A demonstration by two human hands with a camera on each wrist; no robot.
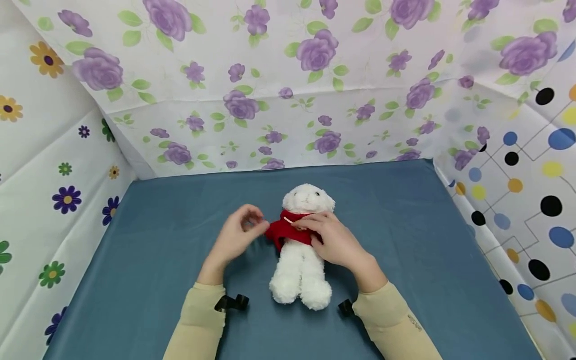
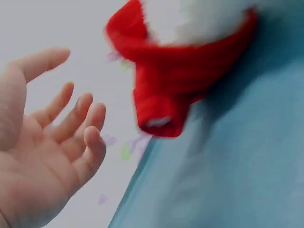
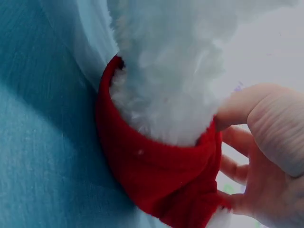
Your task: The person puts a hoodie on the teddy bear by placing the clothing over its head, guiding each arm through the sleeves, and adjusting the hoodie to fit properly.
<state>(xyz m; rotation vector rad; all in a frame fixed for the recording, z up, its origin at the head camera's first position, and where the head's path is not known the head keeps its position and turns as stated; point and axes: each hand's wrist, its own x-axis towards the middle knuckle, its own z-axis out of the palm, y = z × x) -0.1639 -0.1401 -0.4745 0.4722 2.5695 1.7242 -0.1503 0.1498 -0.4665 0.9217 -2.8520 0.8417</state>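
Observation:
A white plush toy (image 1: 308, 200) lies on its back, head toward the far side, wearing a small red hoodie (image 1: 283, 230) with a pale drawstring at the neck. My right hand (image 1: 335, 240) lies across the chest. In the right wrist view, its thumb and fingers (image 3: 237, 107) hold the hoodie's side near the hem, and white fur shows at that sleeve's cuff. Beside the other sleeve hovers my left hand (image 1: 240, 232), fingers loosely bent. In the left wrist view that hand stands apart from the red sleeve (image 2: 159, 111), whose cuff opening faces outward.
A blue-grey cloth (image 1: 180, 250) covers the table. A purple-flowered sheet (image 1: 279, 115) rises at the back, with patterned sheets at left and right. Black wrist mounts (image 1: 234, 302) stick out from both beige sleeves near the toy's feet.

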